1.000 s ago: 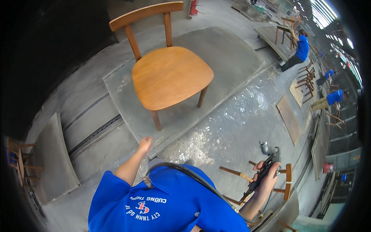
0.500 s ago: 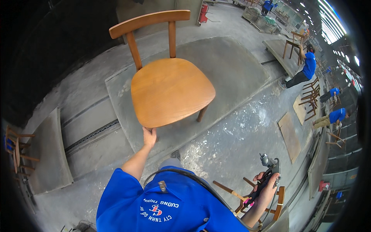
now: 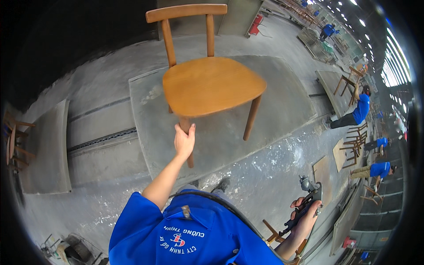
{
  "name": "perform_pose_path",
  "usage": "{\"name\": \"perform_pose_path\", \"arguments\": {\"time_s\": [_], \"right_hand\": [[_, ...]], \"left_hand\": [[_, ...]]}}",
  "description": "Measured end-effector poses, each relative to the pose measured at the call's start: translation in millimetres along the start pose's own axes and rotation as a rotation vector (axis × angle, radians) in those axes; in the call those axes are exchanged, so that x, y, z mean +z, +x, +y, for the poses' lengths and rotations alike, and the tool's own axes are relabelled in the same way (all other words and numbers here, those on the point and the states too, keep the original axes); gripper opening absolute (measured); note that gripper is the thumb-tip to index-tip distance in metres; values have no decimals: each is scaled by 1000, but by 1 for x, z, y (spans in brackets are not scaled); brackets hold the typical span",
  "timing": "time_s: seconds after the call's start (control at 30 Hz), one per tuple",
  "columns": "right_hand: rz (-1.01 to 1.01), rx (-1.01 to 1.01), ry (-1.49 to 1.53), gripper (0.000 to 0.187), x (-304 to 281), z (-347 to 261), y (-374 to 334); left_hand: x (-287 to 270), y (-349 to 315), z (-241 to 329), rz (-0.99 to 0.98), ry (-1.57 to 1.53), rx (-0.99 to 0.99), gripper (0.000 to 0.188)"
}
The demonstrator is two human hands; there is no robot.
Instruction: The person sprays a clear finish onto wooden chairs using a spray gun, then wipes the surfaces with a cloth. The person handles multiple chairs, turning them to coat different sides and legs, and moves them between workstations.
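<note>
A wooden chair (image 3: 214,86) with an orange-brown seat and a curved back rail stands in front of me over a grey board. My left hand (image 3: 184,140) is wrapped round its near front leg (image 3: 190,160), just below the seat. Off to my right and lower, my right hand (image 3: 305,216) is closed around the handle of a spray gun (image 3: 311,194), a dark metal tool with a silver fitting on top. The gun is well apart from the chair. I cannot tell whether every chair leg touches the board.
The large grey board (image 3: 282,99) lies on the floor beside a chain track (image 3: 104,140). A dark hose (image 3: 221,202) crosses my front. Another chair (image 3: 269,229) is behind my right forearm. At right, a co-worker (image 3: 360,110) stands by stacked chair frames (image 3: 354,143).
The chair appears farther up and right in view, with more of its legs showing. My left hand now wraps the leg rather than the seat's front edge. The right hand still holds the spray gun.
</note>
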State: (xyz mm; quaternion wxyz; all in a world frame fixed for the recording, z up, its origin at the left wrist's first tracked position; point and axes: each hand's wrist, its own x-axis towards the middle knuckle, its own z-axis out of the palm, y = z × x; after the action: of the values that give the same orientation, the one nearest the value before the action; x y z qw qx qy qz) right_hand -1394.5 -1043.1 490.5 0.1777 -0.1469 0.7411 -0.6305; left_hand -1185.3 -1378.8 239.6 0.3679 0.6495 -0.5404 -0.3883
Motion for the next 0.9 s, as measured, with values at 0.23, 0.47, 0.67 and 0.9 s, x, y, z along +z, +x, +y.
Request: {"name": "perform_pose_path", "arguments": {"time_s": [0.23,0.47,0.67,0.9], "right_hand": [[-143,-120,-21,66,9,-9,18],[-304,-219,-64,70,21,-18,25],[-461,-276,-64,94,42,-32,23],[-723,-351,58,92,42,-44,14]], "left_hand": [[2,52,32,88,-291,18,52],[3,76,41,42,-406,35,55],[8,88,39,21,-458,90,64],[11,103,38,-18,-445,142,57]]}}
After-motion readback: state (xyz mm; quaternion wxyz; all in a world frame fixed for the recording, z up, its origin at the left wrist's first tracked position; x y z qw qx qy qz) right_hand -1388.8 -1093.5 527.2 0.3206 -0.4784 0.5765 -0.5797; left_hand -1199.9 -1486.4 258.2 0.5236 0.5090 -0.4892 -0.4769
